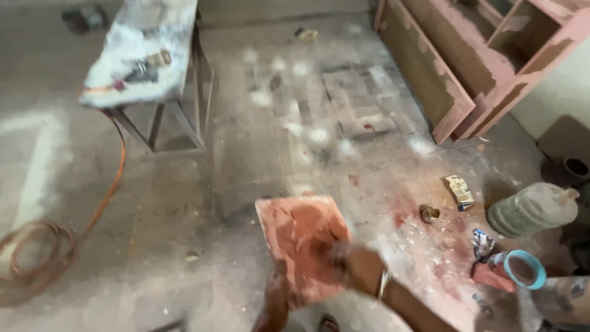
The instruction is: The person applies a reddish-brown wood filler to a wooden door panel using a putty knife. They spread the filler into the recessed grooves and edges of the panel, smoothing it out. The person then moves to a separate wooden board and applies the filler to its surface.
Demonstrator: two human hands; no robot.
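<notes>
A flat square panel (301, 237) coated in reddish-brown primer is held up in front of me, tilted. My left hand (276, 301) grips its lower edge from below, mostly hidden behind the panel. My right hand (353, 264) is blurred and pressed on the panel's right side; whether it holds anything against the surface cannot be made out. A bracelet sits on that wrist.
A paint-spattered metal table (141, 52) stands at back left with an orange hose (37, 252) coiled below. A reddish wooden cabinet frame (485, 61) lies at back right. A large plastic jug (531, 209), a blue-rimmed tin (523, 269), a small cap (429, 213) and scraps litter the stained floor.
</notes>
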